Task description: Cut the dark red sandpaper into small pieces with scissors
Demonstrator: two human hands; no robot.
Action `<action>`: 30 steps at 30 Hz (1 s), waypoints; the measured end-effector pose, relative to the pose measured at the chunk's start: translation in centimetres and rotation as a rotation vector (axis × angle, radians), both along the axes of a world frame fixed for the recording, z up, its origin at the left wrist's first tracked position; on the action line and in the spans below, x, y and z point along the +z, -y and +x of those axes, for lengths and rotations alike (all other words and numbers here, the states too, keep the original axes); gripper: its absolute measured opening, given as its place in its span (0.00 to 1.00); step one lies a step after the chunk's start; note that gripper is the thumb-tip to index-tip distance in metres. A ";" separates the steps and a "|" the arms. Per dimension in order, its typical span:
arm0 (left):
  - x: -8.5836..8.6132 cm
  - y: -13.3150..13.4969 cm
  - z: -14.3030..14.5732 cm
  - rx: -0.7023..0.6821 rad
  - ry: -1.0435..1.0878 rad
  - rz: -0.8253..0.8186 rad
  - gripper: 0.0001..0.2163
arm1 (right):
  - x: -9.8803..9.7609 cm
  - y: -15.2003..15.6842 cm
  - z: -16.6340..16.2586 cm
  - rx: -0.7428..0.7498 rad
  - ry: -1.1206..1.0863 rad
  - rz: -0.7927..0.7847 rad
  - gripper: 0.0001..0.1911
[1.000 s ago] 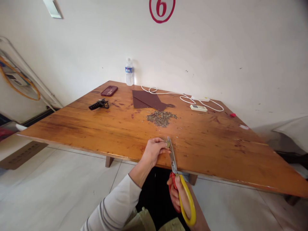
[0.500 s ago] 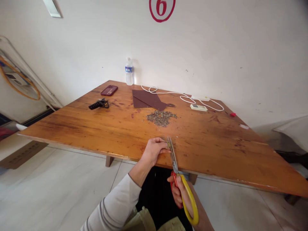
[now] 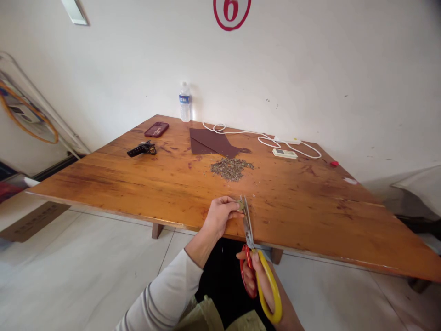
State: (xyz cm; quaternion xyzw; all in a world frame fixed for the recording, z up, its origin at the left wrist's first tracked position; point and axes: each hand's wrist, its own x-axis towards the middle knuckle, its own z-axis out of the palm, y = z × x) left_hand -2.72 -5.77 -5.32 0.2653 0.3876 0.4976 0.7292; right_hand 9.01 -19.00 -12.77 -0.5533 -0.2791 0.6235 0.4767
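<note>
Near the front edge of the wooden table, my left hand (image 3: 220,214) pinches a small greenish-brown flat piece (image 3: 240,205), mostly covered by the fingers. My right hand (image 3: 254,271) grips a pair of scissors (image 3: 248,232) with one red and one yellow handle. The blades point away from me, slightly parted, and lie right beside the pinched piece; whether they touch it I cannot tell. Beyond my hands a loose heap of small grey-brown shreds (image 3: 231,169) lies on the table, with a few bits scattered around it.
Behind the heap lie dark red sheets (image 3: 212,141). A water bottle (image 3: 185,103) stands by the wall, left of a white cable (image 3: 241,133) and a pale remote (image 3: 285,153). Keys (image 3: 142,149) and a dark red phone (image 3: 156,129) lie on the table's (image 3: 113,179) left side.
The scissors' handles have spread apart and the blades have opened a little wider. My right hand has shifted slightly left; my left hand is almost unmoved.
</note>
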 end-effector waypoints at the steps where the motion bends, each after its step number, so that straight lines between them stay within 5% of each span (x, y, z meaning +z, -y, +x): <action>1: 0.0 0.0 0.0 0.006 0.000 0.001 0.08 | 0.1 0.0 0.0 0.000 0.001 -0.005 0.41; 7: 0.0 0.0 0.1 0.020 -0.013 0.006 0.07 | 0.7 0.1 0.3 0.014 -0.027 0.024 0.37; 15: 0.0 0.0 0.0 -0.003 -0.009 -0.004 0.08 | -2.3 -1.0 2.1 0.210 -0.254 -0.132 0.32; 19: 0.1 0.0 0.0 -0.011 -0.003 -0.004 0.08 | -1.9 -1.0 2.0 0.269 -0.241 -0.136 0.31; 30: 0.2 0.0 0.1 0.062 0.026 -0.014 0.08 | 0.4 0.2 -0.6 -0.011 -0.032 0.016 0.38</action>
